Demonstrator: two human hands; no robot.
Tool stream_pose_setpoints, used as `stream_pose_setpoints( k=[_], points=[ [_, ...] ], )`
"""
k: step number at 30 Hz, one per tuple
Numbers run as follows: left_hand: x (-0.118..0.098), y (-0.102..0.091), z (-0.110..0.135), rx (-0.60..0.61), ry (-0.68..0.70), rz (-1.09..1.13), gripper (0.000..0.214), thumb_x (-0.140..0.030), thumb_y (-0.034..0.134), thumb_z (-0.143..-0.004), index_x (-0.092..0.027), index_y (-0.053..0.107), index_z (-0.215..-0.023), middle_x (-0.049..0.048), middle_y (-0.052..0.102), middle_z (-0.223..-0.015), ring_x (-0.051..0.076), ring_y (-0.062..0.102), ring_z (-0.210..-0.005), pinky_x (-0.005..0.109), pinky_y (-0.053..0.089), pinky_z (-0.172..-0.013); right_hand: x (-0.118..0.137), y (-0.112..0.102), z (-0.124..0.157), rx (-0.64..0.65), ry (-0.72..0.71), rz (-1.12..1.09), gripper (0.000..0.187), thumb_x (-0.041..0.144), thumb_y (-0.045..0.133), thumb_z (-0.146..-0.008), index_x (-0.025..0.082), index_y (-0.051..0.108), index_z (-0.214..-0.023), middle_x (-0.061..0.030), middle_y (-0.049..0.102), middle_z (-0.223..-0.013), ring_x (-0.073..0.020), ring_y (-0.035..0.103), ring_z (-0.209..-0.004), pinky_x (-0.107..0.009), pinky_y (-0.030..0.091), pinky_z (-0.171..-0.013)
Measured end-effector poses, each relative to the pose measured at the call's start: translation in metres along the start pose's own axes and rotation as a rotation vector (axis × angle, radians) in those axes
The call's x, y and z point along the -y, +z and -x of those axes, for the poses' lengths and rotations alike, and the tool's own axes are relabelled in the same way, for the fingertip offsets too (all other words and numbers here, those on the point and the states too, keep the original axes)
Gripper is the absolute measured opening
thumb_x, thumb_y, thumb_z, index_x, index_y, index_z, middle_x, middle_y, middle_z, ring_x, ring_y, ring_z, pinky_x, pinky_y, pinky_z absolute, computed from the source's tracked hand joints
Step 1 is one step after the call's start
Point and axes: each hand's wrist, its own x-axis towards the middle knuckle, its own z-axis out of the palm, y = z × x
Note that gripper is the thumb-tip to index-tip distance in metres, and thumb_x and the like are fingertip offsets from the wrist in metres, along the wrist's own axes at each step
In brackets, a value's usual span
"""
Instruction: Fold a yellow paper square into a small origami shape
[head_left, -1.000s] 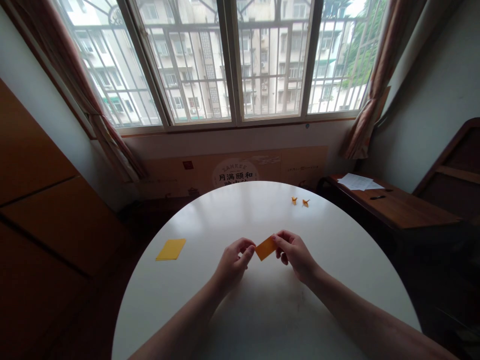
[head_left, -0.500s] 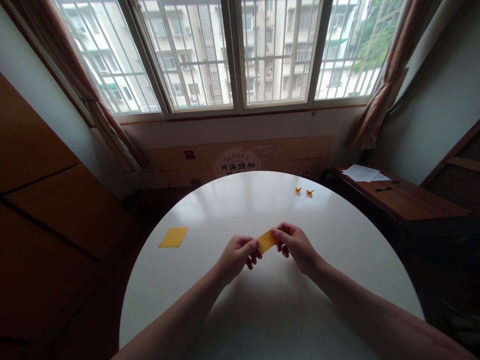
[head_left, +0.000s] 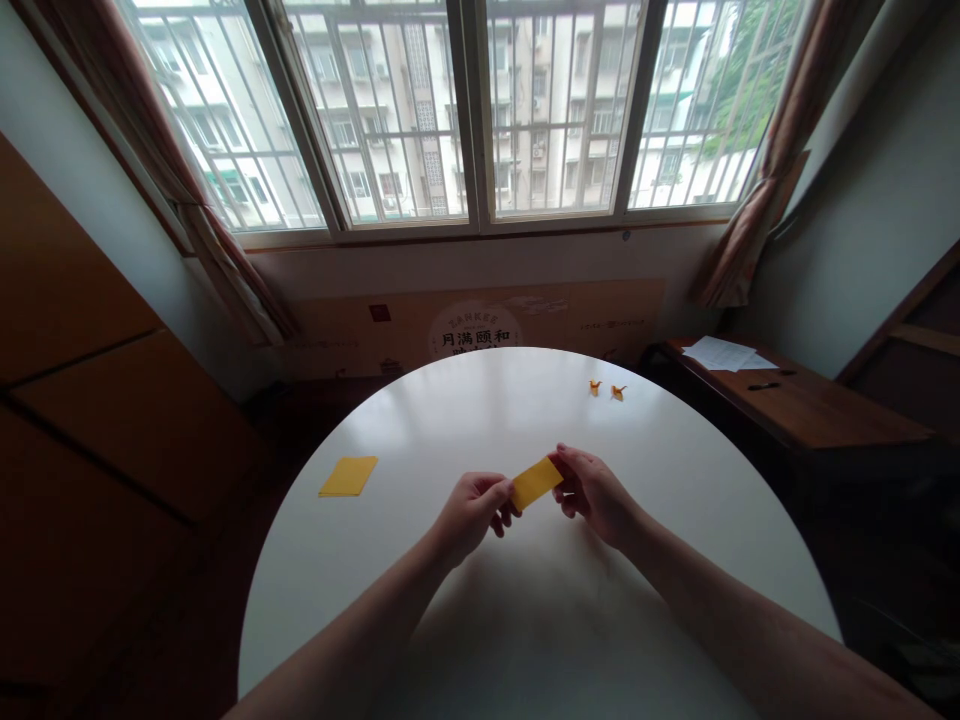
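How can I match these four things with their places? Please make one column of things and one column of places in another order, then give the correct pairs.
Things
1. Yellow paper rectangle
2. Stack of yellow paper squares
3. Two origami birds
4. White paper sheets

Places
A. On the white round table, near its far edge
B. On the brown wooden table at the right
C. In the grip of the left hand
D. Flat on the white round table, left of both hands

Pairs: 1-C, 2-D, 3-A, 4-B
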Motion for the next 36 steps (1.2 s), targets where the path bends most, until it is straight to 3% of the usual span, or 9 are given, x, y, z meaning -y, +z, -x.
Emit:
stream_pose_setpoints(
  k=[4, 9, 19, 36],
  points=[
    [0.002, -0.001, -0.001, -0.007, 0.003, -0.034, 0.04, -0.05, 0.062, -0.078, -0.013, 0.066, -0.065, 0.0046, 0.062, -0.06, 0.011, 0.053, -0.048, 0.022, 0.043, -0.044, 0.0, 0.001, 0.001, 0.067, 0.037, 0.018, 0.045, 0.061, 0.059, -0.085, 0.016, 0.063, -0.09, -0.003, 0.059, -0.073, -0.0121, 0.052, -0.051, -0.02, 0.035, -0.037],
    [0.003, -0.002, -0.002, -0.026, 0.017, -0.12, 0.04, -0.049, 0.061, -0.081, -0.013, 0.065, -0.063, 0.0021, 0.059, -0.055, 0.011, 0.052, -0.045, 0.021, 0.04, -0.044, 0.003, 0.002, 0.003, 0.147, -0.011, 0.104, 0.041, 0.054, 0.077, -0.074, 0.015, 0.066, -0.085, -0.0013, 0.06, -0.068, -0.0111, 0.053, -0.052, -0.019, 0.036, -0.037],
    [0.006, 0.0, -0.004, -0.099, 0.027, -0.258, 0.036, -0.044, 0.057, -0.083, -0.014, 0.065, -0.065, 0.0001, 0.057, -0.053, 0.011, 0.051, -0.046, 0.021, 0.04, -0.044, 0.001, -0.002, -0.003, 0.124, -0.106, 0.221, 0.038, 0.048, 0.081, -0.07, 0.015, 0.063, -0.079, 0.0012, 0.061, -0.066, -0.0108, 0.054, -0.053, -0.018, 0.037, -0.038],
    [0.007, -0.005, -0.008, -0.224, -0.005, -0.245, 0.03, -0.039, 0.051, -0.077, -0.016, 0.059, -0.06, -0.0009, 0.052, -0.051, 0.011, 0.049, -0.044, 0.02, 0.04, -0.04, -0.009, -0.002, -0.009, 0.111, -0.087, 0.235, 0.043, 0.051, 0.078, -0.07, 0.019, 0.053, -0.085, 0.0012, 0.068, -0.067, -0.0113, 0.059, -0.047, -0.017, 0.039, -0.037]
  ],
)
